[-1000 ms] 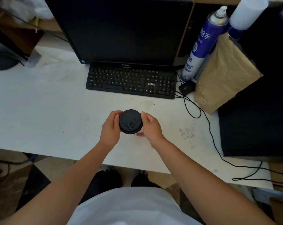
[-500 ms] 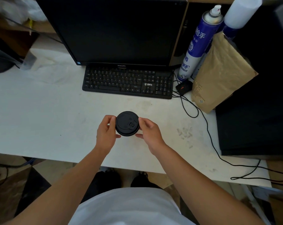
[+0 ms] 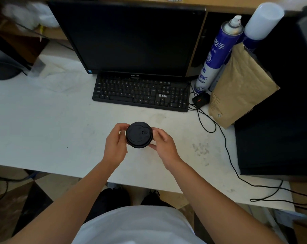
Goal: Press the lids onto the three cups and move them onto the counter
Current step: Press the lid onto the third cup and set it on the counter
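Since a second ago both hands, left hand [image 3: 114,147] and right hand [image 3: 164,146], have loosened, fingers now lightly cradling the lidded cup [image 3: 139,134], suggesting its lid is seated.

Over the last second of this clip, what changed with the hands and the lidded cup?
Little. The left hand and right hand stay on either side of the round black plastic lid, and their fingers have loosened slightly, spreading around its rim. The cup beneath the lid is hidden. The view drifted a bit; the black keyboard, blue spray can and brown paper bag on the white desk have not moved.
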The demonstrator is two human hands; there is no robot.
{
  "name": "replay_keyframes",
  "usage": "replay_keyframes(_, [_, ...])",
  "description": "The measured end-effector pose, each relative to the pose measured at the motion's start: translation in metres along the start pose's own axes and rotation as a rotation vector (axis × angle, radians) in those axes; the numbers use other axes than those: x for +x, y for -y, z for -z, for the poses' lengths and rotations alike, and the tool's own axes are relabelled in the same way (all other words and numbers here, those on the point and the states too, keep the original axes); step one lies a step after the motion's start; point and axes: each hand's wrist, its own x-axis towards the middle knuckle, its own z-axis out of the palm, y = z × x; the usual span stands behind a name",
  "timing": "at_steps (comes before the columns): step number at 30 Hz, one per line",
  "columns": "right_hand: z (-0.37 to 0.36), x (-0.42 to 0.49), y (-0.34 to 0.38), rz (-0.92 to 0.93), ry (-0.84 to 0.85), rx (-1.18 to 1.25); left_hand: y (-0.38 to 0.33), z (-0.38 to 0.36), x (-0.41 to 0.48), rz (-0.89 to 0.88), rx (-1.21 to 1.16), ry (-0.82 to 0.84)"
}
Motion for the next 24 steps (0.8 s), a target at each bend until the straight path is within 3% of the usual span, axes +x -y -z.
replay_keyframes(5, [-0.003,-0.004,-0.005,-0.013,0.028,-0.027,0.001,-0.003,-0.001,0.094,-0.099,-0.031])
replay_keyframes(9, [-0.002,-0.007,0.009,-0.065,0.121,-0.054,-0.009,0.000,0.008,0.395,-0.329,0.023])
replay_keyframes(13, [0.007,-0.011,0.024,0.118,0.276,-0.299,-0.013,0.021,0.022,0.659,-0.641,0.110])
replay_keyframes(16, [0.002,-0.010,0.035,0.211,0.348,-0.399,-0.013,0.030,0.031,0.703,-0.718,0.296])
replay_keyframes(21, [-0.012,-0.002,0.042,0.173,0.307,-0.486,-0.010,0.032,0.038,0.756,-0.720,0.330])
replay_keyframes(23, [-0.017,0.000,0.041,0.166,0.269,-0.548,-0.002,0.031,0.035,0.643,-0.481,0.231])
replay_keyframes(24, [-0.020,0.001,0.040,0.179,0.244,-0.593,0.007,0.033,0.033,0.520,-0.232,0.165])
